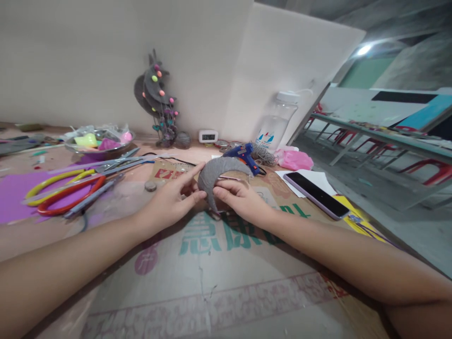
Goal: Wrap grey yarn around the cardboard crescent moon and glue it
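Between both hands is a grey crescent moon [215,172], its surface wrapped in what looks like grey yarn. My left hand [181,193] pinches its left outer edge between thumb and fingers. On the inner curve, my right hand [236,195] grips the crescent near its lower part; some fingertips are hidden behind it. The moon is held just above a printed cardboard sheet [169,282]. Right behind it lies a blue glue gun [243,154], partly covered by the crescent.
Scissors with yellow and red handles [70,193] lie at left on purple sheets [14,193]. Behind are a bowl [102,149] of coloured pieces, a decorated moon ornament [157,94] and a small clock [208,136]. At right stand a water bottle [277,122] and a phone [316,194].
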A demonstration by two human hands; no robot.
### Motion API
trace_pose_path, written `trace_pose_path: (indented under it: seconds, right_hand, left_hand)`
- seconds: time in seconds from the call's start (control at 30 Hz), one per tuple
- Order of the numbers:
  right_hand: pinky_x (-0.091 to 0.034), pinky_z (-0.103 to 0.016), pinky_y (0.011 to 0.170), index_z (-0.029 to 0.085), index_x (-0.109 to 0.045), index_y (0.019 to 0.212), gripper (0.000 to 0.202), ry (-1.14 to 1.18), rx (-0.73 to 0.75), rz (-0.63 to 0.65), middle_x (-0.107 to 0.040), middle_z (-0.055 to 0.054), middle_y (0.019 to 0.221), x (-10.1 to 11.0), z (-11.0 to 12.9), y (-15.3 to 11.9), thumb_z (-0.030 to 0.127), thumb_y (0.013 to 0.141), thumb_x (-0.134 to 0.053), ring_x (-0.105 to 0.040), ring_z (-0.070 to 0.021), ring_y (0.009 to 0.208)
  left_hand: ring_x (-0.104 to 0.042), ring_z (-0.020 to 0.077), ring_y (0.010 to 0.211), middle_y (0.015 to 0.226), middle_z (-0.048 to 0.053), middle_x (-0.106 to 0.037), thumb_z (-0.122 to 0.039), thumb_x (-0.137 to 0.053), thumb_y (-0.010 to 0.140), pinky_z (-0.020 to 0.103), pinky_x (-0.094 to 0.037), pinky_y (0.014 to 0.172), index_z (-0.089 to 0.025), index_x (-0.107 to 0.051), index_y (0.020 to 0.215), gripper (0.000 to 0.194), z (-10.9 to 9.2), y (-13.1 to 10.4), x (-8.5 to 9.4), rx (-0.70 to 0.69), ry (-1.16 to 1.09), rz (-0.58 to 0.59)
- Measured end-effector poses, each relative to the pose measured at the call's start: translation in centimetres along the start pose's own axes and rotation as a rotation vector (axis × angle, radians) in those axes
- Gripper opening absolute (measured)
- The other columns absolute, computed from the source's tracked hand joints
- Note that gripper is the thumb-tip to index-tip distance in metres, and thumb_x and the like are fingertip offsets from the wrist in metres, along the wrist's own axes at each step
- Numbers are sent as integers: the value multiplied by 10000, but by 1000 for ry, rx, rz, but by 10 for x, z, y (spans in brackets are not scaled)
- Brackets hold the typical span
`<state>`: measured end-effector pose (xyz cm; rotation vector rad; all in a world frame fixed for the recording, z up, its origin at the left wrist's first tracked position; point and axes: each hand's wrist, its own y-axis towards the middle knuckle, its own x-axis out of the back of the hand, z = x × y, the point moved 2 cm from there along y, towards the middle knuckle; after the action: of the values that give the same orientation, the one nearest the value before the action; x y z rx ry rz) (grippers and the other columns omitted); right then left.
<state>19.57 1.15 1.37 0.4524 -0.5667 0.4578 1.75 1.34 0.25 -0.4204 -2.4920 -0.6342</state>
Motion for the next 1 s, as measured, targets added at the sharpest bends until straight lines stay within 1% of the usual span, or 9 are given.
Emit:
trace_pose_path:
  seconds: [0.13, 0.2, 0.27, 0.47, 0.6, 0.7, 0.8, 0.9, 1.0]
  right_hand:
    - [-461, -280, 750, 184, -597, 873, 231, 268, -87, 15, -614, -4, 798, -5, -4, 2, 402, 803, -568, -583, -143, 779]
    - [-472, -285, 747, 182, -600, 898, 233, 360, -139, 20, -626, -5, 819, -7, -7, 3, 377, 772, -609, -589, -135, 759]
    - [-480, -279, 715, 178, -595, 902, 221, 404, -183, 1, -624, -4, 813, -9, -9, 3, 346, 760, -622, -581, -121, 712]
    - [-481, -238, 618, 176, -575, 812, 141, 449, -221, -1, -597, 20, 732, -9, -8, 4, 303, 762, -611, -553, -97, 629]
    - [-475, -229, 630, 165, -571, 794, 179, 347, -183, 8, -596, 13, 716, -9, -9, 3, 343, 813, -563, -564, -95, 640]
    - [-475, -253, 689, 151, -604, 816, 336, 154, -113, 21, -630, -24, 771, -2, -10, 2, 430, 891, -434, -591, -118, 714]
    - [-471, -273, 753, 150, -629, 956, 435, 0, -95, 47, -667, -60, 908, 10, -11, 1, 451, 938, -316, -618, -142, 837]
    - [-462, -281, 792, 166, -606, 1064, 334, -145, -54, 148, -651, -69, 1032, 21, -9, 1, 409, 900, -445, -605, -155, 921]
    - [-447, -265, 706, 176, -609, 1035, 324, -351, 1, 283, -637, -54, 965, 29, -7, 1, 364, 772, -641, -581, -155, 829]
  left_hand:
    - [-590, 141, 715, 790, -12, -631, -284, -467, 857, 241, -464, 661, -251, -444, 1333, 477, -4, -1, -2, -40, -27, 75]
    - [-598, 152, 720, 806, 3, -649, -290, -474, 847, 248, -474, 669, -226, -605, 1128, 317, -4, -3, -3, -50, 28, 80]
    - [-606, 170, 731, 838, 18, -663, -312, -506, 820, 268, -484, 693, -205, -658, 928, 215, -2, -6, -4, -33, 99, 39]
    - [-634, 213, 809, 864, 28, -696, -395, -551, 787, 294, -494, 720, -207, -675, 893, 248, 2, -6, -4, 119, 22, 6]
    - [-626, 194, 672, 675, 20, -683, -457, -508, 820, 284, -483, 659, -204, -672, 719, 318, 0, 2, -4, 177, -136, 52]
    - [-614, 189, 640, 651, 26, -672, -454, -518, 819, 278, -468, 624, -191, -657, 700, 320, -1, 4, 1, 233, -175, -36]
    - [-607, 176, 612, 644, 28, -667, -443, -523, 820, 262, -448, 582, -177, -629, 664, 326, -1, 5, 8, 264, -172, -172]
    - [-594, 160, 562, 571, 25, -643, -448, -504, 832, 249, -433, 569, -171, -595, 575, 389, -1, 6, 13, 281, -126, -240]
    - [-590, 154, 542, 538, 29, -630, -445, -490, 839, 243, -435, 568, -163, -602, 559, 413, 1, 8, 16, 291, -132, -274]
